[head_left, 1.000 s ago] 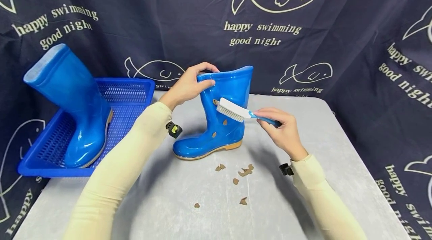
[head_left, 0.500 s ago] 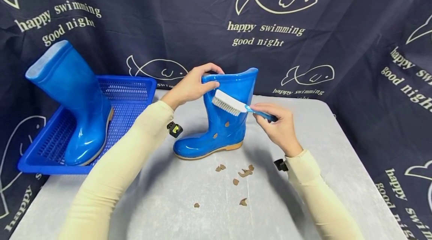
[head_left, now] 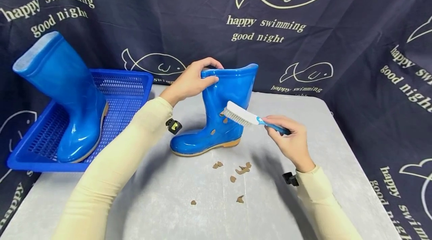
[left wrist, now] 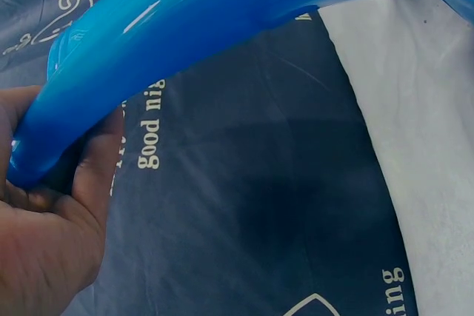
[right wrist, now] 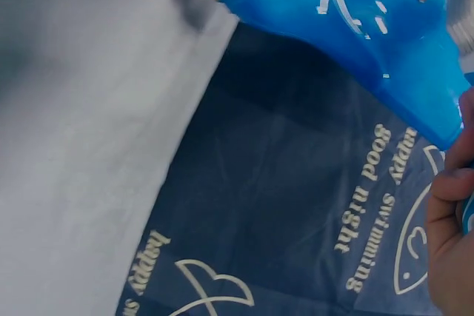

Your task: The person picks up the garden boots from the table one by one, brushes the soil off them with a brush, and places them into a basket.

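Observation:
A blue rain boot (head_left: 224,90) stands upright on the table, toe to the left, with a few brown mud flecks (head_left: 213,132) on its shaft and ankle. My left hand (head_left: 192,82) pinches the boot's top rim, thumb outside and fingers at the opening; the left wrist view shows this grip on the blue boot (left wrist: 148,42) too. In my right hand (head_left: 291,140) is a scrub brush (head_left: 241,112) with a white head and blue handle. Its bristles lie against or very near the shaft by a brown fleck. In the right wrist view the brush head (right wrist: 461,16) is partly cut off.
Several brown flakes (head_left: 242,170) are scattered on the grey table (head_left: 162,202) in front of the boot. At the left, a blue plastic basket (head_left: 135,78) holds a second blue boot (head_left: 77,93), leaning. A dark printed curtain (head_left: 189,18) hangs behind the table.
The brush rose along the boot's shaft, then came down and right to a lower spot. The brown patch high on the shaft is gone from there. My left hand keeps its hold.

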### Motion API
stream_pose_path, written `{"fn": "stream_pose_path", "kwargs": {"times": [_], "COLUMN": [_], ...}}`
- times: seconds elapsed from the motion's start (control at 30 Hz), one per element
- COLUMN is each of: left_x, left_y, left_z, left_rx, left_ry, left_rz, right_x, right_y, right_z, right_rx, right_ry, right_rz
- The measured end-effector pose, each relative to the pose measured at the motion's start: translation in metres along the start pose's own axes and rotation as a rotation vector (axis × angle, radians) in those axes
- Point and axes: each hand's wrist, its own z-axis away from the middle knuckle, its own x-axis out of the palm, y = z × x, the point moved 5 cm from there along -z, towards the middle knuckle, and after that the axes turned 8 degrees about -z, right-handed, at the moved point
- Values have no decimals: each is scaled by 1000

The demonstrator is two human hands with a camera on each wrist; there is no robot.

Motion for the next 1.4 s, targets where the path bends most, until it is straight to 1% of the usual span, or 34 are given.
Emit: {"fn": "stream_pose_path", "kwargs": {"times": [0.1, 0.2, 0.27, 0.37, 0.47, 0.57, 0.73, 0.87, 0.97, 1.03, 1.1, 1.17, 1.23, 1.3, 1.4], "left_x": [1, 2, 3, 3, 2, 0, -1, 3, 5, 5, 7, 7, 8, 7, 5], "left_y": [2, 3, 3, 5, 6, 7, 9, 9, 9, 10, 9, 9, 10, 11, 12], "left_z": [2, 3, 5, 6, 6, 6, 5, 5, 6, 8, 9, 10, 11, 11, 10], "left_rx": [-9, -13, -13, -1, -2, -5, 0, -11, -14, -12, -11, -10, -6, -3, -2], "left_ry": [3, 3, -1, -3, -1, 9, 20, 7, 7, 10, 7, 6, 7, 12, 27], "left_rz": [-3, 0, 0, -2, -15, -19, -21, -18, -12, -13, -16, -19, -21, -25, -38], "right_x": [4, 12, 15, 16, 10, 3, -10, -18, -19, -18, -14, -9, -3, 1, 2], "right_y": [-5, -4, 0, 8, 15, 20, 15, 6, 0, -2, -3, -2, -1, 1, 1], "right_z": [-9, -17, -18, -12, 3, 19, 35, 37, 31, 26, 22, 20, 20, 23, 29], "right_rx": [0, 1, 4, 22, 67, 102, 103, 66, 33, 26, 28, 34, 33, 31, 10], "right_ry": [11, -20, -43, -54, -49, -45, -36, 4, 41, 49, 36, 7, -26, -57, -79], "right_rz": [3, 14, 11, -14, -29, -6, 43, 16, -15, -16, -11, 11, 61, 118, 210]}}
